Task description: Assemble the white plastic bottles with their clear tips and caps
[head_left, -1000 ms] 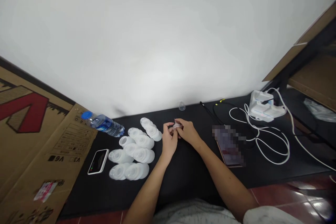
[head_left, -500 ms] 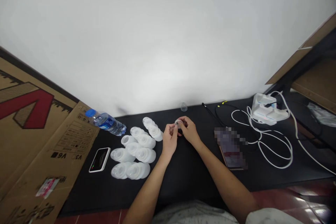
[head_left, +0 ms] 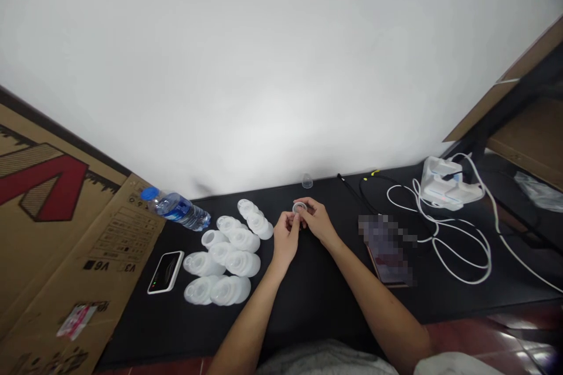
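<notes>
Two hands clenched on one small round plastic ring (head_left: 299,207), left hand (head_left: 285,237) and right hand (head_left: 317,221) meeting at it, just above the black surface (head_left: 316,304).
Its round rim faces the camera more openly than half a second ago, held by the right fingertips (head_left: 303,202) with the left fingers (head_left: 291,220) against it from below; from the ring, a small clear cap (head_left: 307,181) stands just beyond, white translucent plastic cups (head_left: 222,258) lie clustered to the left, a water bottle (head_left: 176,209) lies farther left, a pixelated phone (head_left: 387,252) lies right, and a white charger (head_left: 442,186) with looped white cable (head_left: 461,246) sits farther right.
</notes>
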{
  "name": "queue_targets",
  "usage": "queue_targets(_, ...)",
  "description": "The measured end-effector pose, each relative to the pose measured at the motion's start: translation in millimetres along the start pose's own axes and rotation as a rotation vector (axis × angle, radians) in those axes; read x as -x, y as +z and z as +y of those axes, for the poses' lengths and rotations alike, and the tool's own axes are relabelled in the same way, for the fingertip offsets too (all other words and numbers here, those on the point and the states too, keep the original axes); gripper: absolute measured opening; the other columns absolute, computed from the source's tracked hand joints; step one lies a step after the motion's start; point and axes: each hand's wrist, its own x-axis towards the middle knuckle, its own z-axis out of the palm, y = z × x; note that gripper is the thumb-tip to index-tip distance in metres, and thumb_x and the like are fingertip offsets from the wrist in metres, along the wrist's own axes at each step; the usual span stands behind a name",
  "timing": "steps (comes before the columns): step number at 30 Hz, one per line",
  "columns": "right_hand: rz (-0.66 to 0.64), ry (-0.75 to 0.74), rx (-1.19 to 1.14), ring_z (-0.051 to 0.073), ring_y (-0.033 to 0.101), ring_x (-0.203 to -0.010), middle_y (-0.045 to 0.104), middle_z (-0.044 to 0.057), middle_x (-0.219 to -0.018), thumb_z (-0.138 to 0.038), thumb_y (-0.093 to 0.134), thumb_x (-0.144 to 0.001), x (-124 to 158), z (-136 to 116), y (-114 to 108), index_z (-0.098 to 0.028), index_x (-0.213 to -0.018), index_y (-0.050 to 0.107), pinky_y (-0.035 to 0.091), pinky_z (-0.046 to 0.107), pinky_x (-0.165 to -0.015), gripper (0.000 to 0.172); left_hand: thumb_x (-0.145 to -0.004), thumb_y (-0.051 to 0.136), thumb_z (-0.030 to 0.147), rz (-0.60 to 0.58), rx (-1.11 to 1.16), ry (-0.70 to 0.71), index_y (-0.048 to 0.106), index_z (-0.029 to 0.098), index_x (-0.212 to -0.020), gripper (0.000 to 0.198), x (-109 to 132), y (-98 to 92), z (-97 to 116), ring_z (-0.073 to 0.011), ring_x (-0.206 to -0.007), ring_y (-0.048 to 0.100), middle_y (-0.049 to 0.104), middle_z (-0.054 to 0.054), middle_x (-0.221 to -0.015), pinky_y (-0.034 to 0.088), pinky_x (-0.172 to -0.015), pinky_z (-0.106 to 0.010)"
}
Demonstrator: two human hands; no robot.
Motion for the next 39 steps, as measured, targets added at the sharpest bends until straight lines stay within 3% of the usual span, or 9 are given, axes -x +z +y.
queue_targets(13,0.022,0.007,-0.007,0.012,0.054,-0.049,0.07,0.0,-0.075,-0.043,0.07,-0.089,1,-6,0,-0.018,-0.102,0.077,0.044,0.023,-0.043,0.029,-0.104,0.06,0.06,-0.023,-0.019,0.013,0.066,0.022,-0.093,0.04,2,0.5,6,-0.0187,-0.073,0.065,0.071,-0.002,-0.081,0.05,-0.072,-0.031)
queue_targets(21,0.042,-0.019,0.033,0.017,0.067,-0.069,0.076,0.004,-0.086,-0.044,0.069,-0.089,2,-8,0,-0.02,-0.099,0.077,0.053,0.026,-0.057,0.027,-0.102,0.06,0.064,-0.017,-0.054,-0.002,0.066,0.022,-0.092,0.043,3,1.8,12,-0.019,-0.072,0.066,0.07,-0.002,-0.081,0.05,-0.07,-0.03)
queue_targets(31,0.021,-0.048,0.025,0.019,0.069,-0.071,0.074,0.002,-0.079,-0.04,0.07,-0.086,0,-4,-1,-0.02,-0.09,0.075,0.055,0.029,-0.066,0.021,-0.104,0.058,0.061,-0.039,-0.076,0.01,0.062,0.022,-0.096,0.04,5,3.4,5,-0.0182,-0.071,0.064,0.066,-0.001,-0.083,0.051,-0.069,-0.03)
queue_targets(35,0.031,-0.06,0.012,0.02,0.071,-0.074,0.078,0.005,-0.086,-0.043,0.075,-0.083,-1,-4,0,-0.02,-0.089,0.075,0.056,0.03,-0.066,0.024,-0.105,0.056,0.06,-0.01,-0.068,0.023,0.06,0.022,-0.108,0.039,6,5.3,5,-0.0183,-0.071,0.065,0.068,-0.003,-0.091,0.053,-0.068,-0.031)
queue_targets(39,0.09,-0.05,-0.025,0.017,0.061,-0.058,0.075,0.004,-0.077,-0.048,0.078,-0.079,-2,-1,1,-0.02,-0.086,0.073,0.047,0.027,-0.05,0.029,-0.102,0.064,0.054,0.076,-0.083,0.043,0.057,0.022,-0.129,0.042,19,4.3,13,-0.0196,-0.075,0.067,0.069,-0.006,-0.101,0.055,-0.07,-0.033)
